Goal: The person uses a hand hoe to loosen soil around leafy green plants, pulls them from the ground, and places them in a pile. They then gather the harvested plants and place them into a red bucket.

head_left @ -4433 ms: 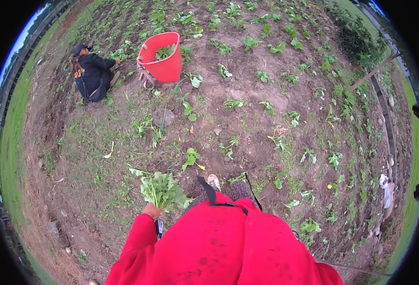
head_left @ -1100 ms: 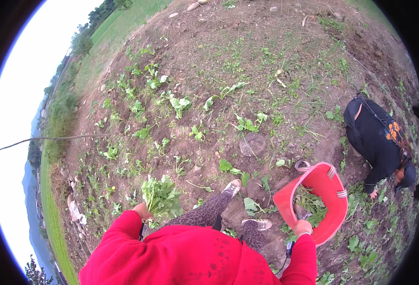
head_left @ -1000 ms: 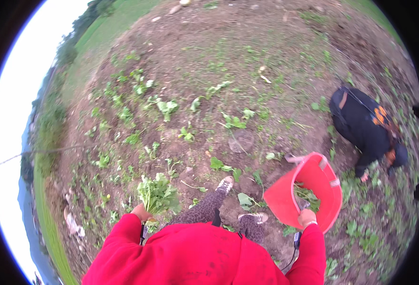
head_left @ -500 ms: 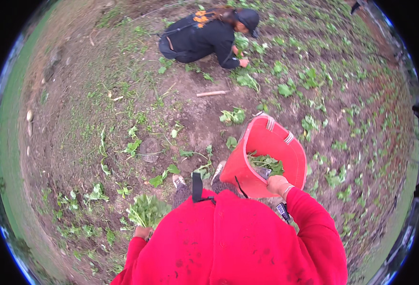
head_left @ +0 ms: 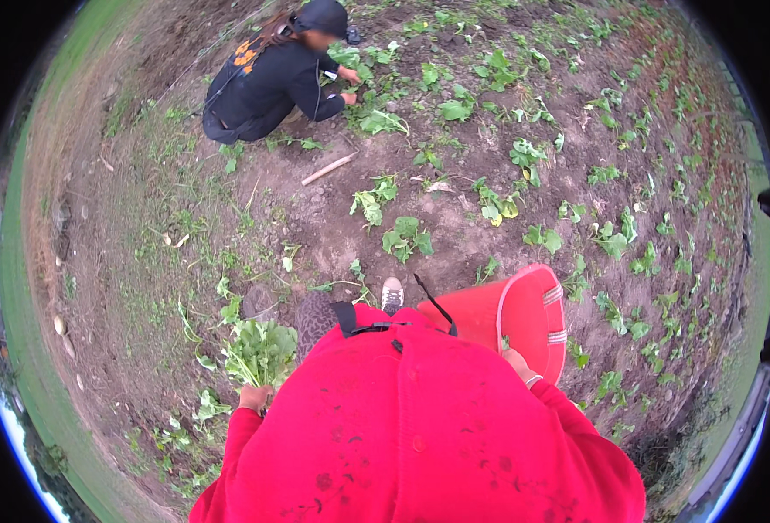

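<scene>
A bunch of leafy greens (head_left: 260, 350) is gripped at its stems in my left hand (head_left: 254, 398), low on the left side of my body. My right hand (head_left: 519, 364) holds the near rim of a red soft-sided bag (head_left: 470, 309), its fingers partly hidden by the bag. The bag is tilted, with its mouth facing right and two pale striped handle loops on the far edge of the rim. Only a bit of green leaf (head_left: 505, 342) shows at the mouth; the rest of the inside is hidden.
Another person (head_left: 272, 78) in black crouches at upper left, hands among leafy plants (head_left: 383, 120). A stick (head_left: 329, 169) lies on the soil nearby. Low plants (head_left: 407, 238) grow across the soil ahead and to the right. My shoe (head_left: 392, 295) is on the ground in front.
The view has turned and moved forward, so the crouching person and the stick appear farther left. The bag has tipped rightward, and the greens inside are mostly hidden. Both hands keep their hold.
</scene>
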A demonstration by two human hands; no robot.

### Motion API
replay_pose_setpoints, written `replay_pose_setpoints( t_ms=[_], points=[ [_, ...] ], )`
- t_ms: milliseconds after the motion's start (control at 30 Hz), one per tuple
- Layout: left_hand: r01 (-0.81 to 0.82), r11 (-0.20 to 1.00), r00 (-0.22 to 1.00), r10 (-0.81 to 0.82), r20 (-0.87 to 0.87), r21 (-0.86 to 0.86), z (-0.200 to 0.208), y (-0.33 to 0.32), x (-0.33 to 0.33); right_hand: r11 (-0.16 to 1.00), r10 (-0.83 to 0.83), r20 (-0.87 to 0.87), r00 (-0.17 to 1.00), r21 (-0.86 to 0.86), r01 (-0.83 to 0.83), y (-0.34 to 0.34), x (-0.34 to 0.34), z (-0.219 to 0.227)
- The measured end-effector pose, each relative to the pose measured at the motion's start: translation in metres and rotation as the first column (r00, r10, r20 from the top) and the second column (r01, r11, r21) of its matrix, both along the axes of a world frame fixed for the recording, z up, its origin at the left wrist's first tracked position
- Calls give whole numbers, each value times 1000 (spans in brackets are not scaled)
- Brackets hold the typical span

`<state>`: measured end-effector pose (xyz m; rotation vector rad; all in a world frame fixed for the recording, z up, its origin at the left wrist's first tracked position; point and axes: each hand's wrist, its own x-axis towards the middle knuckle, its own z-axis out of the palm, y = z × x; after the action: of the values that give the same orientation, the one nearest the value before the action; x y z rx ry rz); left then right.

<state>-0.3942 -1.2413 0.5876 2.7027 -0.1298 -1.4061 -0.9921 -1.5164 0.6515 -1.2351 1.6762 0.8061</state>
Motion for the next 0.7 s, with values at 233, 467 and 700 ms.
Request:
replay_pose_setpoints(
  t_ms=[233, 467, 700],
  points=[
    [435, 886, 900, -433, -47, 160, 4, -158, 32, 980, -198, -46, 979, 17, 199, 39, -21, -49],
    [674, 719, 733, -680, -26, 170, -29, -323, 43, 997, -1, 24, 1000, 73, -1, 47, -25, -90],
    [690, 695, 724, -661, -198, 202, -92, -467, 31, 984, -119, -35, 992, 132, 122, -52, -32, -106]
  ],
)
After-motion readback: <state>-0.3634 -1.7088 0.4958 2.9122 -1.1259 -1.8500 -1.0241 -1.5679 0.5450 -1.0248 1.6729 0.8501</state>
